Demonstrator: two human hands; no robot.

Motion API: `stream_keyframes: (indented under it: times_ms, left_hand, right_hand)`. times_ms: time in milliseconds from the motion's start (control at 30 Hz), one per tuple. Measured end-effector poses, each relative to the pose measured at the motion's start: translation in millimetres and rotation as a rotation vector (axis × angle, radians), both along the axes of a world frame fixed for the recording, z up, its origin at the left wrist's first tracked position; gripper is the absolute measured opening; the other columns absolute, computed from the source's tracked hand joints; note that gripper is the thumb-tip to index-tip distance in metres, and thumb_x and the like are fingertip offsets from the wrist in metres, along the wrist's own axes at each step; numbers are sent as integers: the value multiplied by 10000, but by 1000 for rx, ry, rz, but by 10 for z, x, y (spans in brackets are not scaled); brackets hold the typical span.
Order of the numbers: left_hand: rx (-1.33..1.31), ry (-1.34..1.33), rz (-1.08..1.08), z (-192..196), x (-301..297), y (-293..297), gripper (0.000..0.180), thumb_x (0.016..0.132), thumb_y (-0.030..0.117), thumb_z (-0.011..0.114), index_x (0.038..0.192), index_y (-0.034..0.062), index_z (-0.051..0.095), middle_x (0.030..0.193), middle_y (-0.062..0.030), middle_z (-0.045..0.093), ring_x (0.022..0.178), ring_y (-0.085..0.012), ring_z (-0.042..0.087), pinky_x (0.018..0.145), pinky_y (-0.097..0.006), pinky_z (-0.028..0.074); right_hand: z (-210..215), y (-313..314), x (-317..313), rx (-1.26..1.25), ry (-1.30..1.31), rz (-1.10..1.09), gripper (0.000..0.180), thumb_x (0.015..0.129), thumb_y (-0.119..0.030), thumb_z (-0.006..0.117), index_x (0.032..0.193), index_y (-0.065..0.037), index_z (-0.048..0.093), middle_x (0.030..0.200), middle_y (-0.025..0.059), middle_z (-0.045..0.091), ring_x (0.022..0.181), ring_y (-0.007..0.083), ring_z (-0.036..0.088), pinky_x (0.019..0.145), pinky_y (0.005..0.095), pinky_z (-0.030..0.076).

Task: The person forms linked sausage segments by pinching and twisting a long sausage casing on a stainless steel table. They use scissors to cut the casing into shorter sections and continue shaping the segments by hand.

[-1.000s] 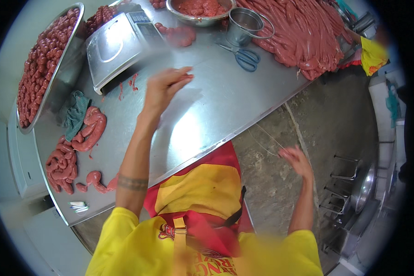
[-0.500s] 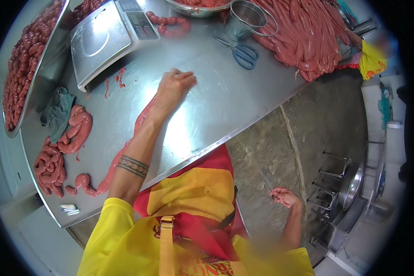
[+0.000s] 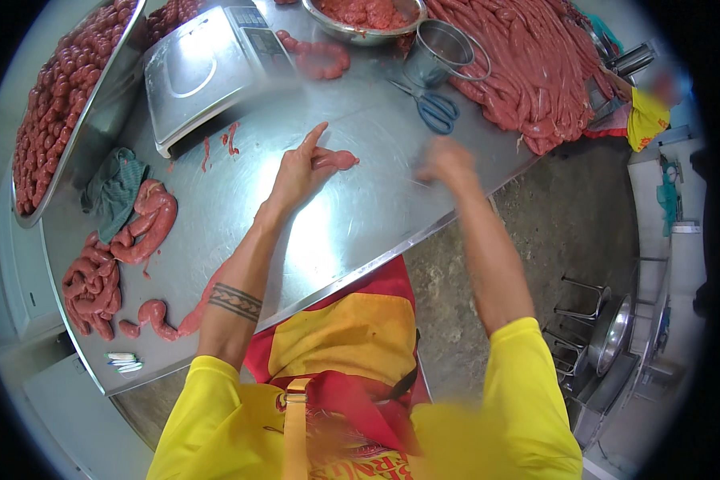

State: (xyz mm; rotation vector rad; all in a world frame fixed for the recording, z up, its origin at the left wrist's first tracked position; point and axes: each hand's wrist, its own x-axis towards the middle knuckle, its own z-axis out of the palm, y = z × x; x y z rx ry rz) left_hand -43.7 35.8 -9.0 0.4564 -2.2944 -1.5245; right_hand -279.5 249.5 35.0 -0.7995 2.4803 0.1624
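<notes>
A long raw sausage (image 3: 208,290) runs along the steel table beneath my left forearm. Its tied-looking end pokes out past my left hand (image 3: 298,170). That hand is closed around the sausage, index finger stretched forward. My right hand (image 3: 450,162) is over the table's right part, smeared by motion, so its fingers and anything in them are unclear. Just beyond it lie blue-handled scissors (image 3: 437,112), beside a metal cup (image 3: 438,53) with a loop handle. More raw sausage coils (image 3: 92,290) rest at the table's left, next to a green-grey cloth (image 3: 114,192).
A flat scale (image 3: 204,68) stands at the back left, beside a big steel tub (image 3: 108,104) of linked sausages. Ground meat fills a bowl (image 3: 360,34) at the back. Long filled casings (image 3: 520,72) are heaped back right, near a person in yellow (image 3: 648,118).
My right hand has swung up from over the floor at lower right to above the table. The left hand's index finger now points forward, and the sausage end shows beside it.
</notes>
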Motion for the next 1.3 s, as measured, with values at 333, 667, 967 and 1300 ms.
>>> stream_keyframes:
  times_ms: [333, 667, 967, 1300]
  left_hand:
    - [2, -153, 205, 67, -59, 238, 210, 930, 148, 765, 1026, -35, 729, 936, -124, 818, 776, -205, 766, 741, -318, 587]
    - [-953, -46, -201, 11, 95, 265, 138, 968, 95, 674, 1089, 142, 723, 938, -79, 669, 911, -239, 662, 729, -377, 571]
    - [-909, -122, -237, 61, 156, 40, 110, 965, 108, 687, 1062, 158, 694, 958, -85, 627, 902, -264, 610, 785, -429, 512]
    - [-636, -82, -80, 54, 521, -42, 575, 941, 57, 706, 1489, 166, 568, 1205, -142, 705, 1099, -322, 664, 933, -396, 562]
  right_hand:
    - [-71, 571, 2248, -943, 50, 234, 1100, 824, -149, 873, 1687, -85, 194, 1540, 261, 470, 1304, 420, 584, 987, 435, 563]
    - [554, 3783, 2372, -621, -382, -368, 178, 1051, 25, 533, 1006, -16, 701, 986, 54, 714, 852, 118, 645, 728, 290, 497]
    - [-458, 4605, 2902, -953, -1379, -1154, 130, 972, 19, 637, 1057, -61, 696, 988, 27, 671, 856, 165, 625, 745, 327, 488]
    - [-684, 2891, 2, -2018, -763, -1078, 679, 959, -26, 625, 1597, -124, 417, 1242, 126, 671, 690, 105, 548, 514, 214, 463]
